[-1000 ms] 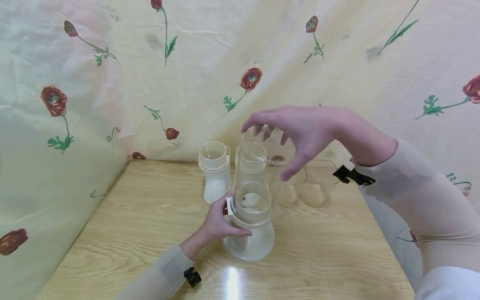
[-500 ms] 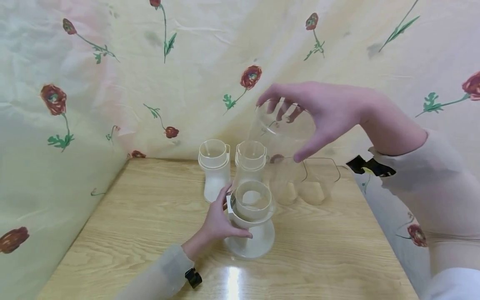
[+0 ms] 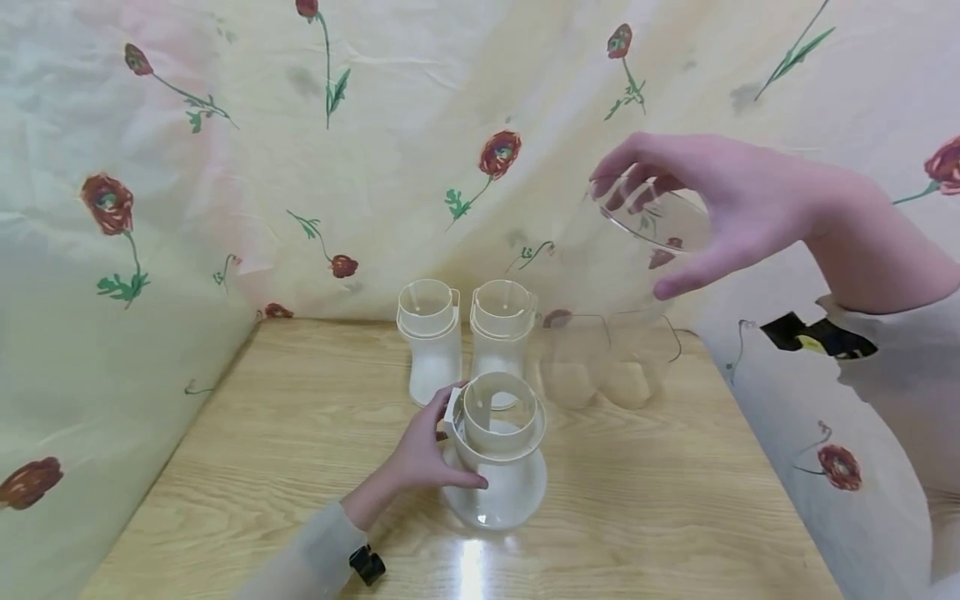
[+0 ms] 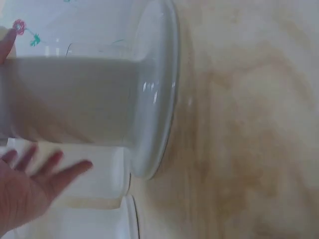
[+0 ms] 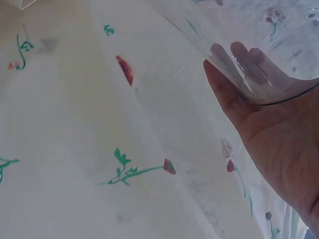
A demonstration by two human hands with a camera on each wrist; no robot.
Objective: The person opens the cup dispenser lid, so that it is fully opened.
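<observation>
A white stand (image 3: pixel 501 492) with a wide round base and an open ring top is upright on the table. My left hand (image 3: pixel 423 450) holds it from the left near the top, thumb in front and fingers behind. In the left wrist view several left fingers (image 4: pixel 65 179) are spread beside the white column (image 4: pixel 75 99). My right hand (image 3: pixel 727 200) is raised to the right, gripping a clear container (image 3: pixel 652 229) by its rim, fingers behind and thumb in front. The container tilts, and its lower part is hard to make out. In the right wrist view the fingers (image 5: pixel 249 62) show through it.
Two similar white stands (image 3: pixel 433 367) are at the back of the wooden table (image 3: pixel 315 442). Right of them are two clear containers (image 3: pixel 628 367), their outlines faint. A floral cloth (image 3: pixel 390 167) hangs behind and around the table.
My right hand has lifted the clear container up and to the right, away from the white stand. The left hand and the stand have shifted slightly left.
</observation>
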